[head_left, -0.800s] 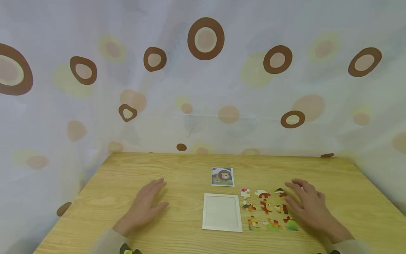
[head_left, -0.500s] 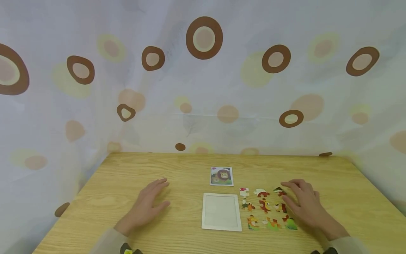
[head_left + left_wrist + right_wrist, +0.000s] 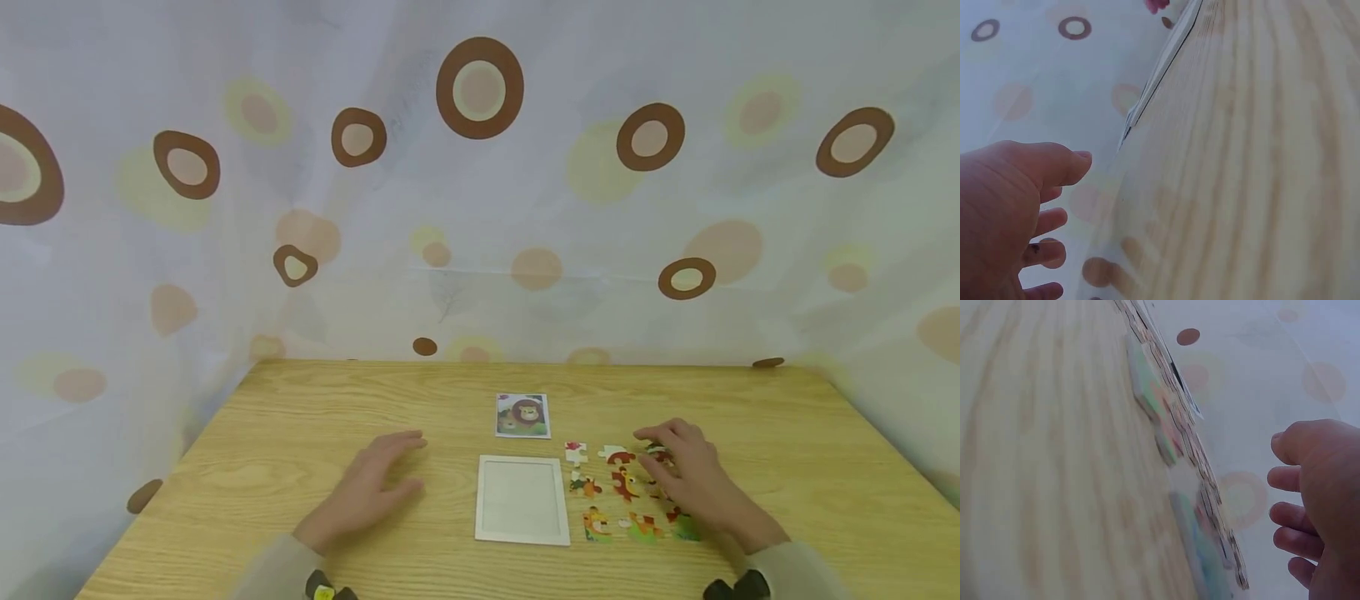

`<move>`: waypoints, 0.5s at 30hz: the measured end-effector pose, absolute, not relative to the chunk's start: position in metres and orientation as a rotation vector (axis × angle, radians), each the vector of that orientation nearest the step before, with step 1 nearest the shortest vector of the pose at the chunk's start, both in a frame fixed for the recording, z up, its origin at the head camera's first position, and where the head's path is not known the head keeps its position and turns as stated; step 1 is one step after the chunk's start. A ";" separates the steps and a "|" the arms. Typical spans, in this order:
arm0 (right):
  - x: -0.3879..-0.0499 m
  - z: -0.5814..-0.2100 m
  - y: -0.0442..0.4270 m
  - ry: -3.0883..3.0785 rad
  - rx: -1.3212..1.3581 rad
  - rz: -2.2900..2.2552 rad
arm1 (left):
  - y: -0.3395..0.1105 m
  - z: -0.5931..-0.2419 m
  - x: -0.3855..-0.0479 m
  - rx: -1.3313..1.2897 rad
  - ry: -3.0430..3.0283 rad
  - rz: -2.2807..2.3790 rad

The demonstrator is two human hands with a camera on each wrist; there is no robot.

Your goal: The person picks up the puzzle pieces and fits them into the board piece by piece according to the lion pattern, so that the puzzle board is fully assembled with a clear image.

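Note:
Several jigsaw puzzle pieces [image 3: 625, 483] lie in rough rows at the right of a white frame tray [image 3: 566, 500]. Above the tray lies a small lion picture card [image 3: 522, 416]. My right hand [image 3: 686, 475] hovers over the right-hand pieces, fingers relaxed, partly hiding the upper right piece; it holds nothing. In the right wrist view, puzzle pieces [image 3: 1154, 387] on the tabletop stand apart from that hand's thumb and fingers. Left of the tray, my left hand [image 3: 367, 487] is above the table with loose fingers and no object in it.
The wooden table [image 3: 315, 417] ends at a pale curtain [image 3: 375, 308] printed with brown rings, which also closes in both sides. Bare wood separates my left hand from the tray.
My right hand has moved left, farther over the right-hand puzzle pieces. My left hand has shifted right, toward the tray. The pieces, tray and card keep their places.

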State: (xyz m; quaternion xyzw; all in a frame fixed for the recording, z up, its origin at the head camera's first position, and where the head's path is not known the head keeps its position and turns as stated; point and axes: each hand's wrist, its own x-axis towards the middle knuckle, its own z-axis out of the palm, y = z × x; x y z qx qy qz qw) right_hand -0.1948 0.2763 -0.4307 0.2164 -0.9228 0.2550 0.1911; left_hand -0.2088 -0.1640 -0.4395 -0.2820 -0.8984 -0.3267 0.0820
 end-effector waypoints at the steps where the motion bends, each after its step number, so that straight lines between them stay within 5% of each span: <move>1: -0.196 -0.431 0.274 -2.575 0.626 0.708 | -0.162 -0.440 -0.209 -0.857 -2.684 -0.989; 15: -0.210 -0.434 0.246 -2.596 0.696 0.687 | -0.133 -0.446 -0.217 -0.970 -2.735 -0.988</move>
